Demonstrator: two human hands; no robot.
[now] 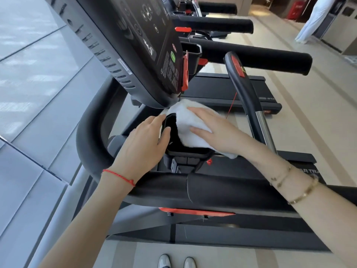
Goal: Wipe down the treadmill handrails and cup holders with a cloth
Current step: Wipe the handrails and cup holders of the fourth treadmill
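White terry cloth [190, 122] is under my right hand [216, 130], fingers straight and spread, pressing it flat over the far rim of the black cup holder [185, 151]; part of the cloth dips into the cup. My left hand [143, 144] rests on the holder's near-left rim, fingers loosely extended, thumb hooked just over the edge, gripping nothing. Holder sits just under the console [135, 49], beyond the padded handrail [193, 192] crossing below both wrists.
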